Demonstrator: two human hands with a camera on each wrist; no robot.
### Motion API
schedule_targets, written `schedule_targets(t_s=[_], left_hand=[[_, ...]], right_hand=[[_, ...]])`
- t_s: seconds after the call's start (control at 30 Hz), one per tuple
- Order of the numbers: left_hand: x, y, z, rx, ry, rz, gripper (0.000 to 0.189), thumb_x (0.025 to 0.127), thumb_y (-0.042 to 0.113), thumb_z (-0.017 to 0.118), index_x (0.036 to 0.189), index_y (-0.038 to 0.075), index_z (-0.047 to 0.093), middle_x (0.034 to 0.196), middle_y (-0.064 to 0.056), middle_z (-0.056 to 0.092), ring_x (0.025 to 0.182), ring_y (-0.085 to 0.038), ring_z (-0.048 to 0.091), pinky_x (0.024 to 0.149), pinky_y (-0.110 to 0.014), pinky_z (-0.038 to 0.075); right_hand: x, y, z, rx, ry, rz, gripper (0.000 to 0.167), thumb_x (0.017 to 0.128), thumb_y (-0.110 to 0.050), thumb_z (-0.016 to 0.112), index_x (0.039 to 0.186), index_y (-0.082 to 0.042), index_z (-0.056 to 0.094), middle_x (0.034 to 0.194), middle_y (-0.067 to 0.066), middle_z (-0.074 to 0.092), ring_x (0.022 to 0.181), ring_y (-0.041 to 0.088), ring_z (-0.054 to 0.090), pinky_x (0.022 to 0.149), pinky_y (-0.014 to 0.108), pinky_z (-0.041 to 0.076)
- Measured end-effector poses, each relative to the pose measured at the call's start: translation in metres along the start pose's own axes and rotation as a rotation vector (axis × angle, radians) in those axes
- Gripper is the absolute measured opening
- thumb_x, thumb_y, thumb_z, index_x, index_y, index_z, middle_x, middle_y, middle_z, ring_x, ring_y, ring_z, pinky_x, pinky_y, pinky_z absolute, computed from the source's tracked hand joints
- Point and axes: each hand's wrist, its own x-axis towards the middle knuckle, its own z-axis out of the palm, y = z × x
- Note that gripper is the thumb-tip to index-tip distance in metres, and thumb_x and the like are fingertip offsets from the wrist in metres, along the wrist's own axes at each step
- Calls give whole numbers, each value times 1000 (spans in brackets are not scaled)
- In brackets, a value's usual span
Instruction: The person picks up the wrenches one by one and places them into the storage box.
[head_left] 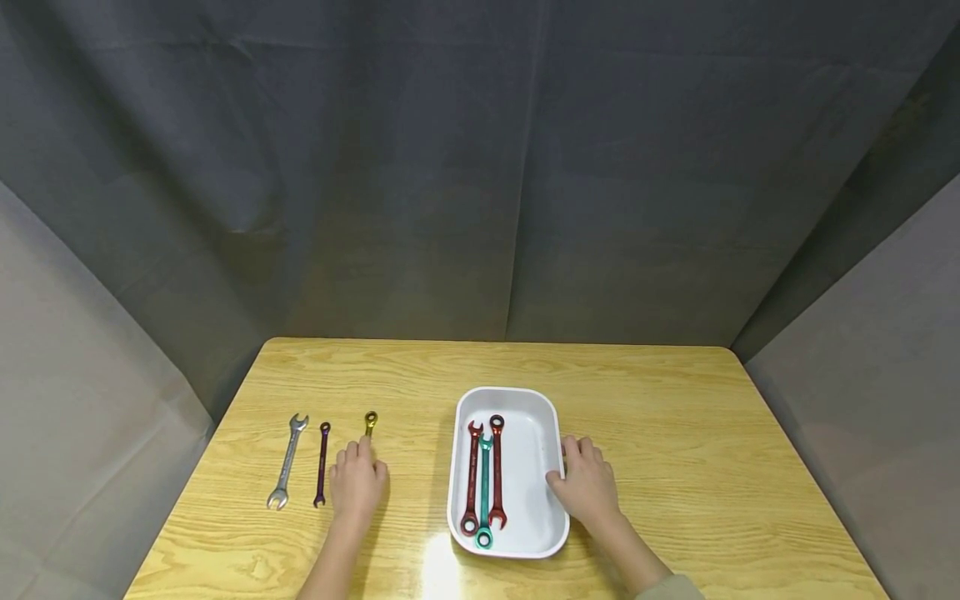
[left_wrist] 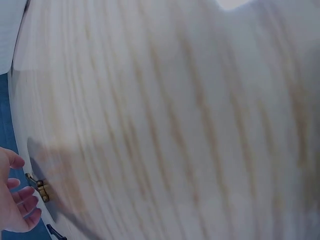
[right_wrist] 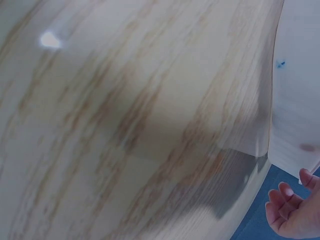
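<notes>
My left hand (head_left: 355, 483) is low over the table, its index finger right at a gold ratcheting wrench (head_left: 371, 427). In the left wrist view the gold wrench (left_wrist: 44, 192) lies beside loosely bent, parted fingers. Much of its shaft is hidden under the hand. My right hand (head_left: 587, 481) holds the right wall of a white tray (head_left: 534, 492), with the thumb over the rim and the fingers outside. Inside the tray's left half lie a red wrench (head_left: 472, 479), a green wrench (head_left: 485, 487) and another red wrench (head_left: 497, 471).
Left of my left hand are a thin purple wrench (head_left: 322, 467) and a silver open-ended wrench (head_left: 288, 458), both lying lengthwise on the wooden table (head_left: 645, 400). A dark curtain (head_left: 390, 167) rises behind the table, and light panels flank it on both sides.
</notes>
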Motion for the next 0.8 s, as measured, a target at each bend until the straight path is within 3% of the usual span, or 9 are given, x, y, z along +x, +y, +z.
schedule_targets(t_s=[0.5, 0.8], left_hand=[[6, -5, 0, -17, -29, -26, 40, 80, 7, 57, 116, -9, 50, 99, -23, 55, 85, -35, 53, 67, -45, 46], [11, -1, -5, -16, -115, -71, 35, 82, 5, 54, 112, -13, 49, 97, -24, 51, 84, -36, 51, 62, -47, 46]], right_hand=[[0, 1, 1, 2, 2, 2, 43, 71, -27, 62, 108, -8, 53, 96, 12, 51, 89, 29, 50, 69, 43, 41], [-1, 0, 0, 8, 11, -5, 41, 71, -26, 62, 106, -8, 53, 95, 11, 51, 88, 28, 50, 69, 43, 41]])
